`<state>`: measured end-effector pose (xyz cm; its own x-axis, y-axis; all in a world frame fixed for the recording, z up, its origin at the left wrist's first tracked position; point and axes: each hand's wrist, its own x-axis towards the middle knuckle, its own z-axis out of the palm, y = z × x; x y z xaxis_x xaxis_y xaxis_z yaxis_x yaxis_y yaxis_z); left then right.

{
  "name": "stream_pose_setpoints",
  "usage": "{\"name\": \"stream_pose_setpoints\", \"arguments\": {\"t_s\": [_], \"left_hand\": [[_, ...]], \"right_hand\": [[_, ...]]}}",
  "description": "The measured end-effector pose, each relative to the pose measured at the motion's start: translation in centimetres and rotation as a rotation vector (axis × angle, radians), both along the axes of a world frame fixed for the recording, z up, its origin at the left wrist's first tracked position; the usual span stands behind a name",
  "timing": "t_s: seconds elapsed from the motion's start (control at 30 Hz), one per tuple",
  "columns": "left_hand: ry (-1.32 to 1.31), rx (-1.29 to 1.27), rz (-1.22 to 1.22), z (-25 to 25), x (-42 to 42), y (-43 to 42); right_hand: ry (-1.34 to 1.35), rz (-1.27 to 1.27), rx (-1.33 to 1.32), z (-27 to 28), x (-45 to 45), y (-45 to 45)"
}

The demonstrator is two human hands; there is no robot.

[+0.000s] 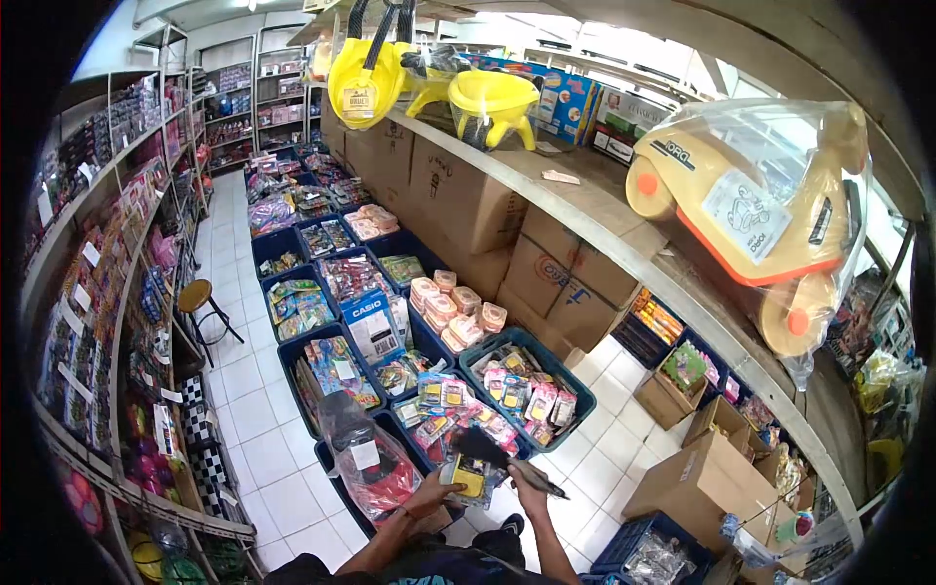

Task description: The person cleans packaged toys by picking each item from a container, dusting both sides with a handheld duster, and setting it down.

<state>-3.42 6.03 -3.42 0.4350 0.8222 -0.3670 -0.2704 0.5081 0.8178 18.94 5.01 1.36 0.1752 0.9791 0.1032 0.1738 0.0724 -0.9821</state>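
Note:
My left hand (429,495) is closed on the edge of a small clear toy package (470,480) with a yellow piece inside. My right hand (529,487) grips a brush (483,447) with dark bristles, which lie across the package's upper edge. The brush's handle sticks out to the right of that hand. Just beyond both hands stands a blue crate (522,450) full of similar carded toys (451,395). Left of my left hand, a bagged red and black toy (375,468) rests on another crate.
Rows of crates with packaged toys run ahead, with pink-lidded boxes (456,314) and a Casio box (375,327) among them. Above right, a shelf (604,210) bears a bagged ride-on toy (751,219). Cartons (697,492) stand right, a stool (196,295) left.

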Motion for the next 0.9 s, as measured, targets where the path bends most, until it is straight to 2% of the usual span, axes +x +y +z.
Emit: {"name": "stream_pose_setpoints", "arguments": {"t_s": [0.13, 0.17, 0.2, 0.27, 0.3, 0.33, 0.4, 0.47, 0.5, 0.53, 0.6, 0.73, 0.77, 0.87, 0.9], "left_hand": [[0.056, 0.042, -0.024, 0.7, -0.6, -0.1], [0.087, 0.048, -0.022, 1.0, -0.7, -0.6], [0.086, 0.053, -0.002, 1.8, -0.8, -0.8], [0.122, 0.055, -0.107, 2.0, -0.9, -0.4], [0.128, 0.052, -0.075, 1.5, -0.9, -0.4], [0.115, 0.068, -0.024, 3.4, -0.7, -0.9], [0.089, 0.054, -0.050, 1.8, -0.6, -1.0], [0.141, 0.031, -0.040, 2.6, -0.7, -1.3], [0.122, 0.022, -0.034, 2.7, -0.7, -1.4], [0.111, 0.025, -0.010, 3.8, -0.7, -1.7], [0.206, -0.023, 0.103, 2.7, -0.6, -1.8], [0.131, 0.004, -0.018, 2.3, -1.0, -1.2], [0.163, 0.028, -0.047, 2.4, -1.0, -1.3], [0.167, 0.052, -0.039, 3.5, -1.2, -1.8], [0.151, 0.051, -0.020, 3.9, -1.2, -2.0]], "right_hand": [[0.101, 0.016, -0.017, 1.5, -0.3, 0.0], [0.067, 0.083, -0.090, 2.2, -0.5, -0.5], [0.144, 0.176, -0.109, 2.5, -0.9, -0.6], [-0.023, 0.307, -0.044, -0.5, -0.3, 0.0], [0.024, 0.261, -0.129, -0.2, -0.5, 0.0], [0.071, 0.214, -0.212, 0.2, -0.9, 0.3], [-0.055, 0.111, 0.049, 0.5, -1.3, 0.7], [-0.166, 0.000, 0.169, 0.8, -1.2, 1.1], [-0.146, 0.039, 0.150, 2.3, -1.4, 0.6], [-0.065, 0.115, 0.049, 0.8, -0.8, 0.6], [-0.043, 0.267, -0.130, 1.6, -0.9, -0.3], [0.091, 0.171, -0.072, 0.5, -1.4, -0.2], [-0.165, 0.093, 0.239, 0.0, -1.4, 0.3], [-0.078, 0.054, 0.100, 0.7, -1.4, 0.4], [0.114, 0.090, -0.040, 3.3, -2.2, -0.5]]}}
